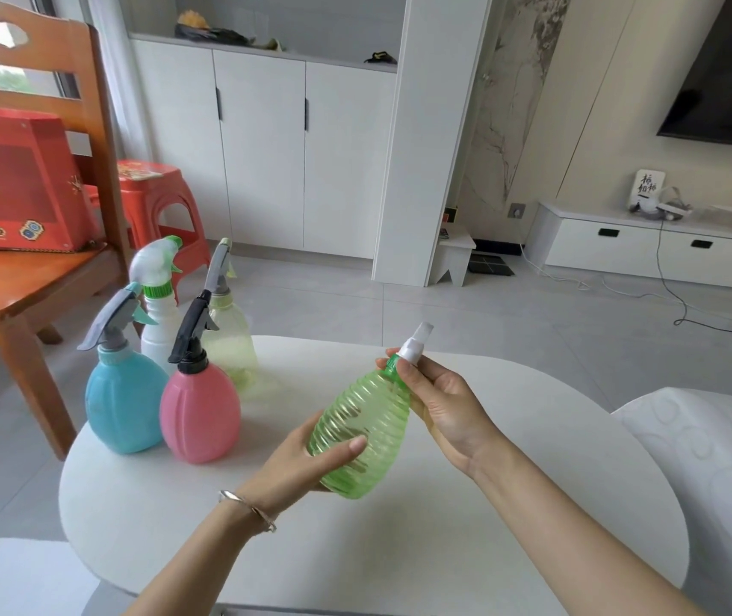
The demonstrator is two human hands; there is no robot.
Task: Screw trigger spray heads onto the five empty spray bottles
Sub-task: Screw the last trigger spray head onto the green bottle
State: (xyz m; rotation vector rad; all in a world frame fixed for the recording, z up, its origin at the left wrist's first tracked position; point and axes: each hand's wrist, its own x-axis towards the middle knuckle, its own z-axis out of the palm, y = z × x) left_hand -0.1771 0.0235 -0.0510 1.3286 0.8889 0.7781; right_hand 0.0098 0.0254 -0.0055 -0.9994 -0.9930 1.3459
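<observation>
1. The green ribbed bottle (364, 433) is held in the air over the middle of the white table (488, 526). It is tilted so that its neck points toward one o'clock, probably to turn the neck toward the working hand.
2. The left hand (306, 464) wraps the lower body of the bottle from seven o'clock, thumb across the ribs and fingers underneath. It is a holding grip, judged to brace the bottle against twisting.
3. The right hand (439, 402) comes in from four o'clock. Its fingertips close narrowly round the green collar (393, 366) beneath the white spray head (415, 342), the part that must turn on the thread.
4. Whether the collar is fully seated cannot be told; the step looks like tightening.
5. Four bottles stand upright in a close group at the table's ten o'clock edge, each with a trigger head on: blue bottle (126, 400), pink bottle (200, 415), white bottle (160, 331) and pale yellow bottle (231, 344). They look finished and parked out of the hands' way, so this appears to be the last of the five.
</observation>
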